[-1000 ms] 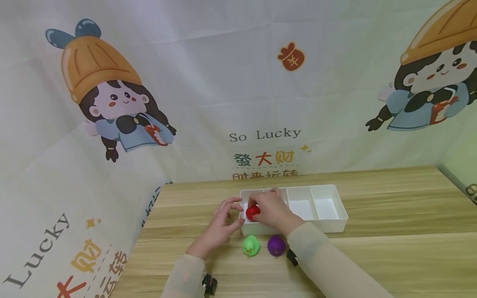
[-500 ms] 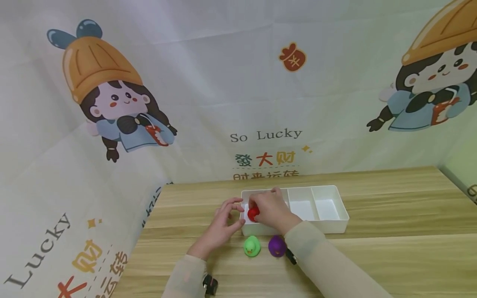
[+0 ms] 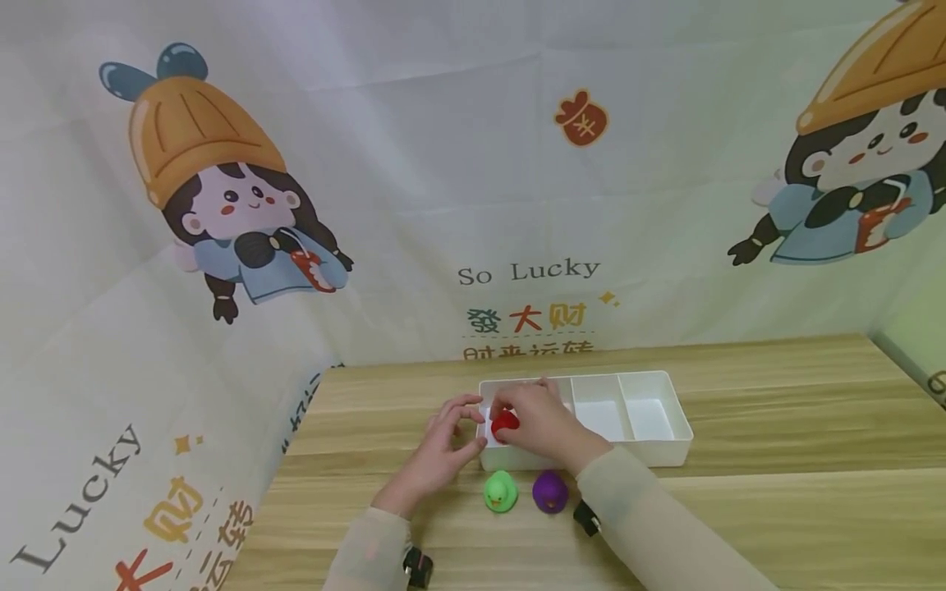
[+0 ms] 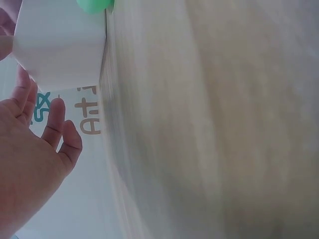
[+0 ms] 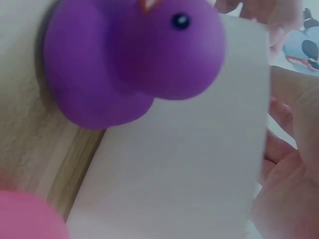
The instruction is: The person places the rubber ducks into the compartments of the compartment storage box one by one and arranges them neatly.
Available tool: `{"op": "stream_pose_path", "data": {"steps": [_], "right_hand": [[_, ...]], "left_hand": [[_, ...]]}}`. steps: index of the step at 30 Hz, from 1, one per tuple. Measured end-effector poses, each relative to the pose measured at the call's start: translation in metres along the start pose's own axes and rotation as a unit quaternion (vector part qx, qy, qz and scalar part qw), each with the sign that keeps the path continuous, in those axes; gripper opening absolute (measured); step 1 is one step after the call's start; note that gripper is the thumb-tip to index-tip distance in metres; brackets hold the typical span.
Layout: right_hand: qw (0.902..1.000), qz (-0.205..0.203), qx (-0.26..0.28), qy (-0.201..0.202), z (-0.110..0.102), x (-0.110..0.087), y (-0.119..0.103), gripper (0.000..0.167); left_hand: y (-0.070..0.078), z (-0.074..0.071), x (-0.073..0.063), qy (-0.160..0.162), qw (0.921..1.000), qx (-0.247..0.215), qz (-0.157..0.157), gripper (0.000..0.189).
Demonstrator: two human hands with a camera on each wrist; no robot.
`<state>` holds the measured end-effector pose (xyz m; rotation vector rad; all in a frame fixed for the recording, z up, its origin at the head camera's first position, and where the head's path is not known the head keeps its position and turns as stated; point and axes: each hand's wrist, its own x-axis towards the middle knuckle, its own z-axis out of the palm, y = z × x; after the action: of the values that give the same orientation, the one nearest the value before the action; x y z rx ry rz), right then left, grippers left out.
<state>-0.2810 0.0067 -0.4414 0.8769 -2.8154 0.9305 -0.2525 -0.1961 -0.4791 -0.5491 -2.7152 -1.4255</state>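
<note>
At the left, the left hand [image 3: 439, 451] is held with its grip spread beside the near end of the white tray [image 3: 665, 451]; whether the rim is touched cannot be told. Hardly any change is shown there, or to the right, since a second ago. In front of the tray, the green duck [image 3: 500, 492] is left on the counter [image 3: 776, 410]. The red toy [image 3: 505, 425] is still kept at the leftmost compartment, so the handling is judged to be paused, with no release made. It is pinched between thumb and fingers in the right hand's [image 3: 543, 419] nearly closed grip. Below that hand, the purple duck [image 3: 550, 494] is left standing, untouched; a pink thing [image 5: 30, 216] is only partly shown.
</note>
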Motion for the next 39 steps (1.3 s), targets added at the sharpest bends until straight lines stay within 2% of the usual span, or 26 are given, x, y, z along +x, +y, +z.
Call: {"op": "stream_pose_path", "data": {"steps": [4, 13, 19, 25, 31, 39], "right_hand": [[0.9999, -0.005, -0.002, 0.013, -0.002, -0.006, -0.005, 0.014], [0.9981, -0.007, 0.004, 0.062, -0.008, -0.024, -0.014, 0.023], [0.9978, -0.006, 0.020, 0.062, -0.010, -0.043, -0.008, 0.022], [0.9968, 0.006, 0.029, 0.075, -0.013, -0.058, 0.002, 0.021], [0.9961, -0.010, 0.037, 0.079, -0.015, -0.071, 0.010, 0.020], [0.9921, -0.016, 0.039, 0.118, -0.015, -0.090, 0.018, 0.018]], "left_hand": [[0.001, -0.001, -0.002, 0.007, 1.0000, 0.003, -0.002, 0.021], [0.002, -0.003, -0.002, 0.011, 0.9999, 0.011, -0.001, 0.021], [0.003, -0.002, -0.001, 0.003, 0.9998, 0.010, -0.017, 0.020], [0.004, -0.001, 0.001, 0.010, 0.9997, 0.015, -0.016, 0.019], [0.005, 0.001, 0.002, 0.012, 0.9998, 0.014, -0.011, 0.020], [0.005, 0.004, 0.002, 0.005, 0.9999, 0.000, -0.016, 0.019]]}}
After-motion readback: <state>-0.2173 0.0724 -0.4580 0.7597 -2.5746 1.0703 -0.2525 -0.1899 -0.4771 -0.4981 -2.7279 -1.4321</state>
